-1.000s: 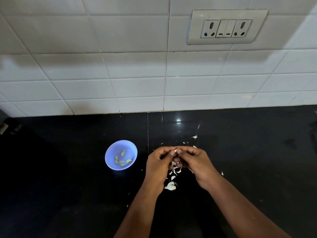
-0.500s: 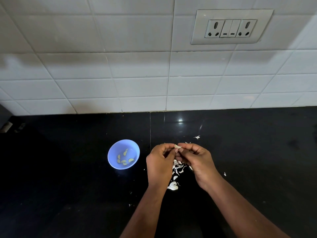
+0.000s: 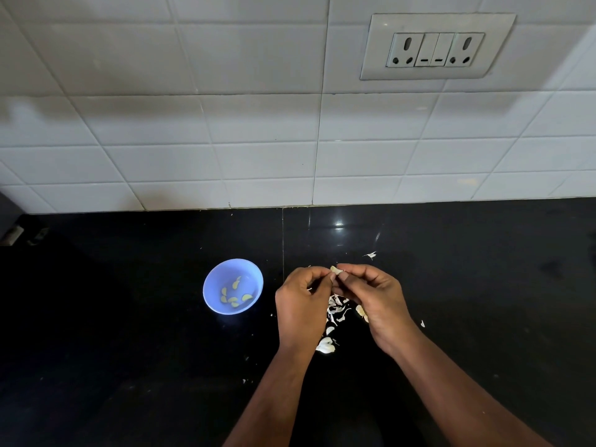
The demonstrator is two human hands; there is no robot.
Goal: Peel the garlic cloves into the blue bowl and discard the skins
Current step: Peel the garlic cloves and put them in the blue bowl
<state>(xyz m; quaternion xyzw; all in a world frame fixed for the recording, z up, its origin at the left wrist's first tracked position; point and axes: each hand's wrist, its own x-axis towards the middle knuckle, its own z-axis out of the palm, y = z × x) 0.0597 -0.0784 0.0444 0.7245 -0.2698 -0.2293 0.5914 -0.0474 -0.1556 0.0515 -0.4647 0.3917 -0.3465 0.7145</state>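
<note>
A pale garlic clove (image 3: 336, 270) is pinched between the fingertips of my left hand (image 3: 303, 304) and my right hand (image 3: 374, 301), held just above the black counter (image 3: 129, 350). Most of the clove is hidden by my fingers. The blue bowl (image 3: 213, 279) stands to the left of my left hand and holds several peeled yellowish cloves (image 3: 235, 295). Below and between my hands lies a pile of white garlic skins (image 3: 337, 309), with a larger white piece (image 3: 325, 345) nearer to me.
Small skin flakes lie scattered on the counter, one (image 3: 371, 254) beyond my hands and one (image 3: 422, 324) to the right. A white tiled wall with a socket panel (image 3: 435, 46) rises behind. A dark object (image 3: 13, 227) sits at the far left edge.
Both hands have stayed together over the skin pile, working the clove with small finger movements. The camera has shifted slightly. The bowl has not moved.
</note>
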